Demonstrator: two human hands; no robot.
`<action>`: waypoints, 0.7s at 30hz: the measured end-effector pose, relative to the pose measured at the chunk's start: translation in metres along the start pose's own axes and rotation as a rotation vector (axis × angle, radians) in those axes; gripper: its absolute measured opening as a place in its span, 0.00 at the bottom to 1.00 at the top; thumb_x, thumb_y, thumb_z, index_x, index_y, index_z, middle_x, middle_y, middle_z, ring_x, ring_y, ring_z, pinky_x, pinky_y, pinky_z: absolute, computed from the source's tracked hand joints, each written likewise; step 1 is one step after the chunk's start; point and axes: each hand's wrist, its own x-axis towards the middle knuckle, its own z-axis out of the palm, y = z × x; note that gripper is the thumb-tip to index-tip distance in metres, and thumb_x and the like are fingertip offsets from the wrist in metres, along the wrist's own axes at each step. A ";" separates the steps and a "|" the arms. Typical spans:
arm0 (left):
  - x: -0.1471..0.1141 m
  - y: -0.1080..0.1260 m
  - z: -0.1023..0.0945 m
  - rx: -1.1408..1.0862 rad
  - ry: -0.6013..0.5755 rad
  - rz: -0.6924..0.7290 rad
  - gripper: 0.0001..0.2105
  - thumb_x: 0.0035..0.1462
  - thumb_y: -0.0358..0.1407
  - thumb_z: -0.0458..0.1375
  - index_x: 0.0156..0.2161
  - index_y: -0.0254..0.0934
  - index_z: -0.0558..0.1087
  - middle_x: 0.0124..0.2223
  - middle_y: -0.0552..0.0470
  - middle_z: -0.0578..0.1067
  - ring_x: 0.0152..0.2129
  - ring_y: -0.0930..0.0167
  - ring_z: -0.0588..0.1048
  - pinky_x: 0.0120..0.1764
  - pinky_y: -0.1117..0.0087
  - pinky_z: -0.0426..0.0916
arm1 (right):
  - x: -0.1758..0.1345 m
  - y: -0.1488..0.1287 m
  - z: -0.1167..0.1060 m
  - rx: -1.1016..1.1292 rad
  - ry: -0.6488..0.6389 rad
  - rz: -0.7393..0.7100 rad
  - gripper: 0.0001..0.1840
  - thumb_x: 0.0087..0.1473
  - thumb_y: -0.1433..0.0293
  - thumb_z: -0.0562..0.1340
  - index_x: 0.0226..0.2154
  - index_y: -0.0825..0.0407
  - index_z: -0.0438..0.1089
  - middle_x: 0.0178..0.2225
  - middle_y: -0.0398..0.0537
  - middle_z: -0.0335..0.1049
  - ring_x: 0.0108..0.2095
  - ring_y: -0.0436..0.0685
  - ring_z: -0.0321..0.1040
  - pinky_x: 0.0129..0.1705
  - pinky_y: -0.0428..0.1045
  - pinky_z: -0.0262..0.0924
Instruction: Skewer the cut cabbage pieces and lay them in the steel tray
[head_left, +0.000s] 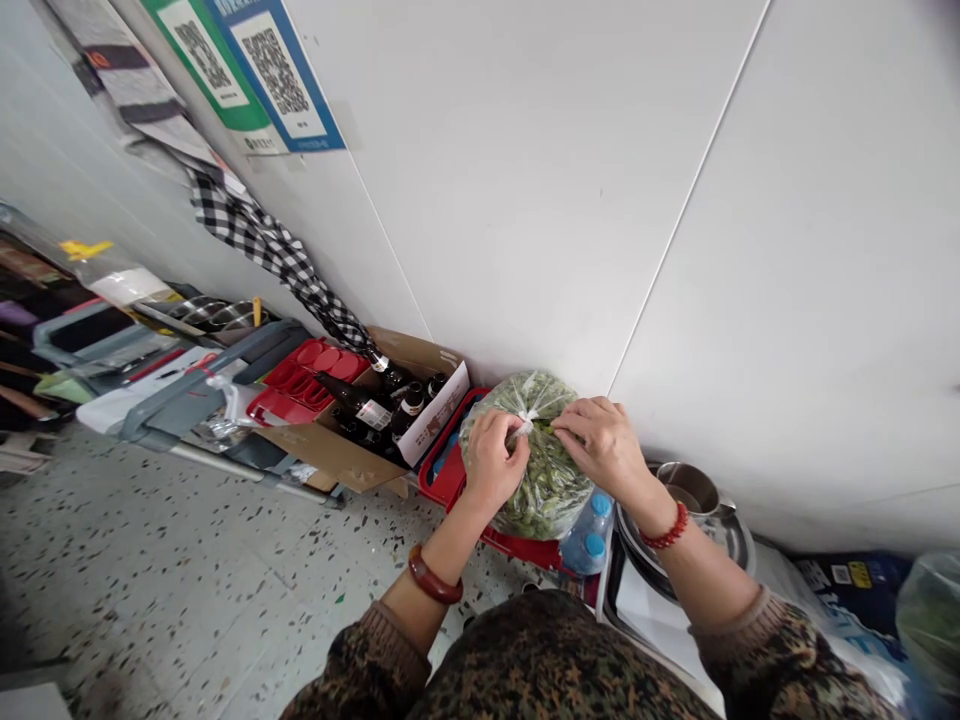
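A clear plastic bag stuffed with green pods or peppers sits on a red crate against the wall. Its gathered neck, twisted into a small knot, points up at me. My left hand pinches the left side of that neck, thumb and fingers closed. On the other side, my right hand has thumb and forefinger pressed together on something small and green beside the knot, perhaps a pod tip.
Left of the bag stands a cardboard box of dark bottles and red plastic pieces. Blue-capped water bottles are close by on the right, near a metal pot. A grey cart stands farther left.
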 end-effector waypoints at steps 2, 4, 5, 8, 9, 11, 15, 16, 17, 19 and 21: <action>-0.001 -0.001 0.000 0.007 -0.008 0.013 0.04 0.56 0.28 0.54 0.34 0.39 0.66 0.36 0.49 0.71 0.37 0.64 0.70 0.41 0.63 0.65 | 0.002 -0.002 0.001 -0.020 -0.043 -0.031 0.08 0.61 0.69 0.59 0.37 0.46 0.76 0.38 0.49 0.74 0.40 0.61 0.65 0.42 0.55 0.55; -0.002 0.000 -0.001 0.021 -0.017 0.027 0.03 0.57 0.29 0.54 0.36 0.39 0.67 0.38 0.47 0.72 0.38 0.63 0.70 0.43 0.62 0.65 | 0.003 0.001 -0.001 -0.040 -0.081 -0.036 0.08 0.60 0.69 0.60 0.37 0.45 0.76 0.39 0.48 0.74 0.40 0.61 0.64 0.41 0.55 0.55; -0.004 0.000 -0.001 0.031 -0.026 0.033 0.03 0.57 0.30 0.54 0.38 0.38 0.68 0.39 0.46 0.72 0.39 0.62 0.70 0.44 0.61 0.65 | 0.003 0.003 -0.002 -0.042 -0.097 -0.039 0.08 0.60 0.69 0.60 0.37 0.45 0.76 0.39 0.48 0.74 0.40 0.61 0.65 0.40 0.55 0.55; -0.011 0.004 -0.005 0.058 -0.073 0.041 0.09 0.59 0.32 0.54 0.44 0.37 0.69 0.44 0.44 0.73 0.43 0.60 0.69 0.47 0.57 0.65 | 0.003 0.008 -0.005 0.006 -0.063 -0.021 0.11 0.62 0.69 0.58 0.43 0.46 0.75 0.43 0.49 0.74 0.42 0.61 0.66 0.42 0.56 0.58; -0.014 0.006 -0.006 0.060 -0.090 0.040 0.11 0.59 0.32 0.54 0.47 0.38 0.69 0.46 0.43 0.72 0.45 0.59 0.69 0.48 0.56 0.64 | 0.004 0.009 -0.005 0.030 -0.038 -0.017 0.13 0.63 0.69 0.57 0.46 0.46 0.74 0.44 0.50 0.73 0.43 0.62 0.66 0.43 0.57 0.59; -0.021 0.009 -0.008 0.051 -0.114 0.038 0.15 0.59 0.32 0.54 0.52 0.38 0.67 0.51 0.42 0.71 0.49 0.58 0.67 0.52 0.54 0.63 | 0.006 0.007 -0.002 0.069 -0.019 -0.047 0.16 0.64 0.69 0.55 0.52 0.47 0.70 0.48 0.52 0.72 0.46 0.63 0.66 0.45 0.58 0.61; -0.034 0.012 -0.011 -0.008 -0.129 0.038 0.22 0.59 0.32 0.54 0.59 0.38 0.63 0.57 0.41 0.68 0.55 0.57 0.65 0.57 0.51 0.61 | 0.013 -0.003 0.013 0.090 -0.102 -0.171 0.21 0.63 0.70 0.55 0.57 0.48 0.66 0.52 0.53 0.71 0.49 0.65 0.66 0.49 0.61 0.62; -0.036 0.012 -0.012 -0.035 -0.133 0.041 0.23 0.59 0.32 0.54 0.60 0.38 0.62 0.58 0.41 0.68 0.56 0.57 0.65 0.58 0.51 0.61 | 0.015 -0.005 0.017 0.095 -0.112 -0.182 0.20 0.63 0.70 0.55 0.56 0.48 0.67 0.51 0.53 0.72 0.49 0.65 0.66 0.49 0.61 0.62; -0.039 0.011 -0.014 -0.068 -0.133 0.043 0.24 0.59 0.31 0.54 0.61 0.39 0.61 0.59 0.41 0.68 0.56 0.57 0.65 0.58 0.51 0.61 | 0.017 -0.006 0.021 0.105 -0.114 -0.186 0.18 0.63 0.70 0.56 0.54 0.48 0.69 0.50 0.54 0.73 0.49 0.65 0.67 0.49 0.61 0.62; -0.044 0.008 -0.020 -0.141 -0.104 0.032 0.23 0.60 0.31 0.53 0.61 0.40 0.62 0.59 0.41 0.68 0.57 0.59 0.65 0.59 0.51 0.62 | 0.021 -0.006 0.024 0.141 -0.103 -0.174 0.14 0.62 0.70 0.57 0.49 0.49 0.72 0.46 0.54 0.74 0.47 0.64 0.68 0.49 0.61 0.63; -0.047 0.002 -0.028 -0.196 -0.032 -0.022 0.20 0.61 0.31 0.52 0.59 0.41 0.64 0.58 0.41 0.69 0.56 0.61 0.67 0.58 0.53 0.63 | 0.024 -0.003 0.023 0.191 -0.099 -0.150 0.11 0.62 0.70 0.57 0.43 0.50 0.73 0.42 0.53 0.75 0.45 0.63 0.70 0.49 0.60 0.64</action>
